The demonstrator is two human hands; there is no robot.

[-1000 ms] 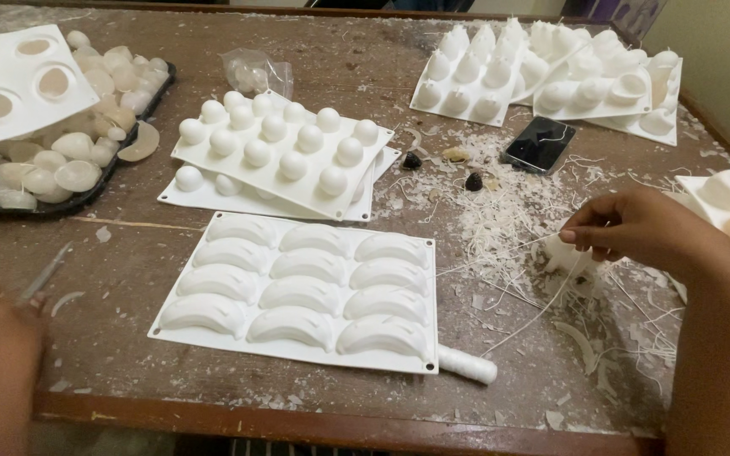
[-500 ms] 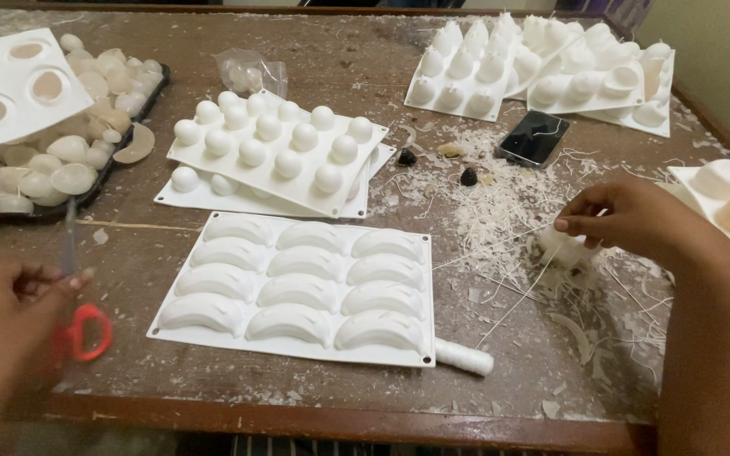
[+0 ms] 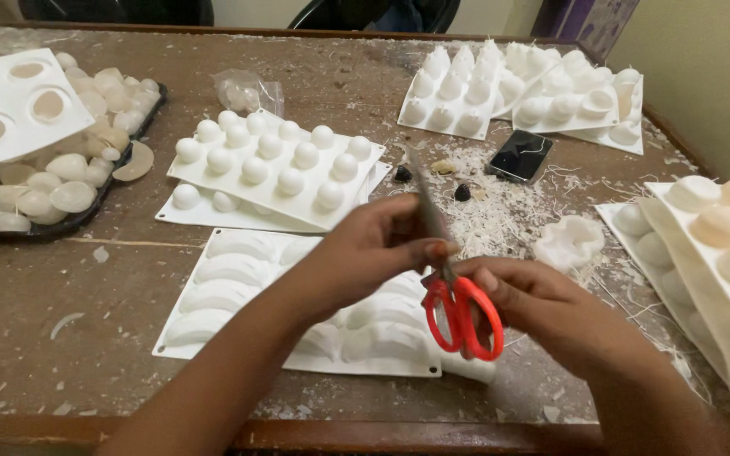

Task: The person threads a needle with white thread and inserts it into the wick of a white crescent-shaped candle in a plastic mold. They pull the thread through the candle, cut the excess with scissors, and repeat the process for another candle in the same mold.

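Both hands brought together over the white crescent mould, sharing red-handled scissors.

Half a second earlier apart: left hand low at the left table edge with the scissors, right hand out by the shavings. Now met at centre. Left fingers pinched around the closed blades, tip up; right fingers curled at the red loops. Dome mould behind, small white piece just right, bare wood left.

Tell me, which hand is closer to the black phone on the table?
Right. The right hand is at the red scissors' handles, below the phone across the white shavings. The left hand grips the blades, farther left of it.
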